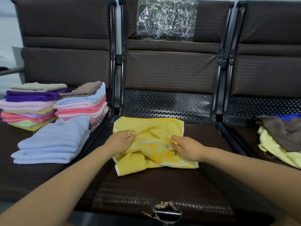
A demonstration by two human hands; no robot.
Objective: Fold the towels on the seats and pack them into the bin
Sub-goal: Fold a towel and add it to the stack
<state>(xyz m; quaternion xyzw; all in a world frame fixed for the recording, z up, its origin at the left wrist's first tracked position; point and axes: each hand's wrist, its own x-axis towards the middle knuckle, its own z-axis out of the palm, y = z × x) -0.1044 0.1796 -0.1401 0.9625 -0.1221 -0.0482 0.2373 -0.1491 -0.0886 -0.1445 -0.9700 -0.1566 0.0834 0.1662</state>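
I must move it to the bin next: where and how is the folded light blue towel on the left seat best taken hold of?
Probably grip the light blue towel at its thick layered edge facing you, coming from the front; it lies flat and apart from the stacks behind.

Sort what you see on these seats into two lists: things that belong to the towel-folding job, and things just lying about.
Job: yellow towel, gripped by left hand and right hand; folded stacks; unfolded pile.
Lying about: clear plastic wrap; torn seat edge.

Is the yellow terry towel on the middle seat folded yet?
Not folded: the yellow terry towel lies bunched and twisted, left hand and right hand each pinching an edge.
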